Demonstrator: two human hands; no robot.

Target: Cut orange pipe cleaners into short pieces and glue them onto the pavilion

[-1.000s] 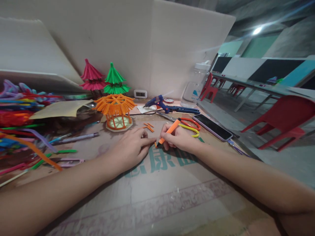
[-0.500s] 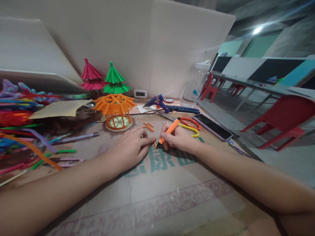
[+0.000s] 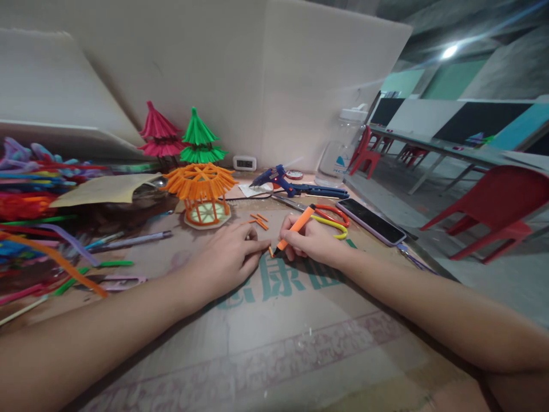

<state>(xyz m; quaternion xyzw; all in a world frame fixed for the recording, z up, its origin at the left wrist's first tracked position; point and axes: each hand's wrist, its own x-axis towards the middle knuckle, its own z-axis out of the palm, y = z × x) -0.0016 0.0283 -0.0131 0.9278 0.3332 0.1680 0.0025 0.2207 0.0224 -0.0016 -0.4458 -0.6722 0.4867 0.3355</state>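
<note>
**Hands meet over a small orange piece on the cardboard**

Both hands rest on the cardboard sheet [image 3: 278,326] that covers the table, near its middle. The left hand [image 3: 227,258] lies palm down with its fingers drawn together, forefinger and thumb tips closed on an orange piece [image 3: 270,250] pressed against the sheet. The right hand [image 3: 314,240] is clamped around an orange tool [image 3: 294,230], held like a pen, tilted, with its tip down on the sheet and touching the piece.

Just beyond the hands lie more orange bits [image 3: 258,220]. To the right of them sit scissors [image 3: 330,220] with orange and yellow handles, then a phone [image 3: 371,221] lying flat. Farther off lies a blue glue gun [image 3: 283,180].

Far right on the table stands a clear plastic bottle [image 3: 339,154] with a white lid, upright; what it holds cannot be told. Tall cardboard walls [image 3: 266,86] close off the far side like an open box, and against them stand a pink paper tree [image 3: 158,134] and a green paper tree [image 3: 199,140]. An orange pavilion model [image 3: 201,191] stands just in front of them. At the left edge lies a loose heap of coloured craft stems [image 3: 30,194], with a pen [image 3: 128,241] nearer.
</note>
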